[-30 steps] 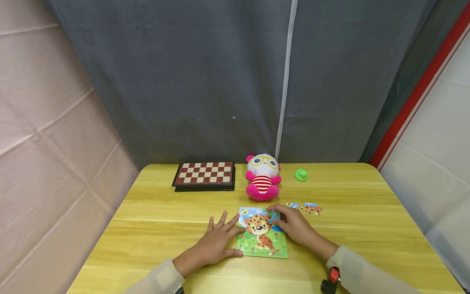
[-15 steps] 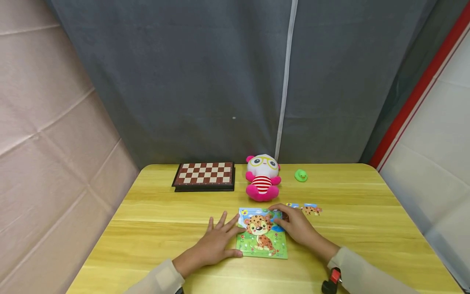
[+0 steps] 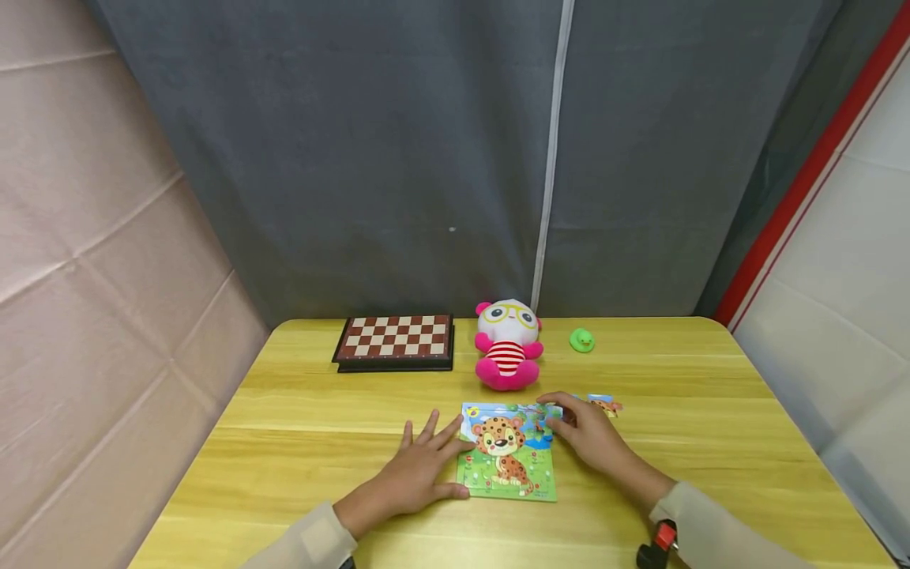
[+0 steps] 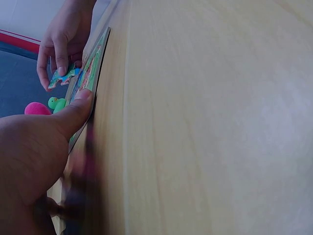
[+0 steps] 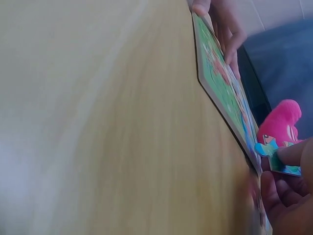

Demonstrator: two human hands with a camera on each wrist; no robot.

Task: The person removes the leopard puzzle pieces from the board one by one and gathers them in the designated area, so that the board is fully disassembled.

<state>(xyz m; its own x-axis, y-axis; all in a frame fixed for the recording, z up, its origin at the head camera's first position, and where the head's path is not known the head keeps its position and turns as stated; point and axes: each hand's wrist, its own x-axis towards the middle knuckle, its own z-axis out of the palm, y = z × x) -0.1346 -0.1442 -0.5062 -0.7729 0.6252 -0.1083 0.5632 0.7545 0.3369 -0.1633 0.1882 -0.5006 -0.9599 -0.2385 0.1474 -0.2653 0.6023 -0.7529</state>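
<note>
Right hand (image 3: pixel 587 436) pinches a puzzle piece (image 3: pixel 557 412) by the far right corner of the puzzle board (image 3: pixel 506 474)

Seen from the head, the right hand has slid rightward since half a second ago, and the piece in its fingers now shows past the board's right edge. The hand also covers more of the loose pieces (image 3: pixel 604 403) beyond the board's far right corner; two show, one of them mostly hidden behind the hand. The left hand (image 3: pixel 419 472) is where it was, fingers spread well apart, resting at the board's left edge. The board, one in number and bearing a leopard picture, lies flat on the table (image 3: pixel 320 427), unmoved. Beyond it sits one pink-and-white plush toy (image 3: pixel 508 356); farther off are one green duck (image 3: pixel 582 341) to its right and one checkered chessboard (image 3: pixel 395 338) to its left.

From the left wrist, the left thumb lies on the board's near side, while across the board the right hand clamps the one piece between thumb and fingers.

From the right wrist, that piece is gripped just beside the board's far right corner; whether it touches the board I cannot tell. The left hand shows at the opposite side of the board.
</note>
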